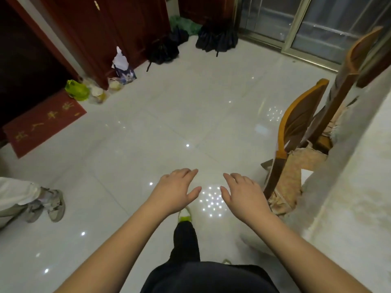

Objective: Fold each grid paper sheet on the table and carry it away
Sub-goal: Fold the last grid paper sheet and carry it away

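- Left hand (176,190) & right hand (243,195) out front over tiled floor (148,123), fingers spread, holding nothing.
- No grid paper in view; surface edge (359,166) at right, top hidden.
- Progress: can't tell; prob. between sheets.

Tiled room, doors at the back, chairs to the right

A glossy pale floor (160,115) mirrors ceiling lights. From the red doormat (42,125) at the left: dark red doors (118,24) behind, bags (77,89) just beside, black umbrellas (215,39) far across, a glass sliding door (317,24) beyond, wooden chairs (296,132) well right.
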A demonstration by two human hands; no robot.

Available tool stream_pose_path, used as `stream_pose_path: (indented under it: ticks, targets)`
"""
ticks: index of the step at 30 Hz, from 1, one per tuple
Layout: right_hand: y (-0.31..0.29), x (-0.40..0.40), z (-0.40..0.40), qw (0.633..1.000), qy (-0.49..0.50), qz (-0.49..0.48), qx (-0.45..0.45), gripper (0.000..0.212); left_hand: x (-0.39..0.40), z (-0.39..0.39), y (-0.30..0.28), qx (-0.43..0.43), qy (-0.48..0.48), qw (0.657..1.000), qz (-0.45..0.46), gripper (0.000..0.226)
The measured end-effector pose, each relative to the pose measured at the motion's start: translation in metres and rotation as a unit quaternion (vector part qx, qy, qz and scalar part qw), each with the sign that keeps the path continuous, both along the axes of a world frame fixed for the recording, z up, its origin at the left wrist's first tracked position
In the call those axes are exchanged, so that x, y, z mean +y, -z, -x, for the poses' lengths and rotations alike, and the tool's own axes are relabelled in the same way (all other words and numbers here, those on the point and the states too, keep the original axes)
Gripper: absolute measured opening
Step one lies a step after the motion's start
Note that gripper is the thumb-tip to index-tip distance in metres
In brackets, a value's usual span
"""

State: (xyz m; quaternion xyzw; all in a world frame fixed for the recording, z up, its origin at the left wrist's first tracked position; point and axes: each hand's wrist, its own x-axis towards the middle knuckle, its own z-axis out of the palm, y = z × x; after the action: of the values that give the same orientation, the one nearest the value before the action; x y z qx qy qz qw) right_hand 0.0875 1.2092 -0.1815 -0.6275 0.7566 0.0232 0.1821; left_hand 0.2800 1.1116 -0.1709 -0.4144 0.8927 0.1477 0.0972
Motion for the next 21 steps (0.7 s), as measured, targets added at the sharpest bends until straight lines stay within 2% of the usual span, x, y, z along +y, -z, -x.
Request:
stream_pose_path:
  ticks: [4, 13, 21]
  targets:
    - [0.006, -0.068, 0.006, 1.0, 0.021, -0.006, 0.023, 0.053, -0.063, 0.018, 0.012, 0.014, 0.016, 1.0, -0.021, 0.065]
    - [-0.01, -0.193, 0.031, 0.994, 0.102, 0.007, 0.041, 0.052, -0.204, 0.061, 0.004, 0.042, 0.108, 0.993, 0.008, 0.062]
    - [-0.015, -0.243, 0.117, 0.98, 0.193, 0.034, 0.039, 0.054, -0.29, 0.178, 0.003, 0.046, 0.183, 0.982, -0.011, 0.062]
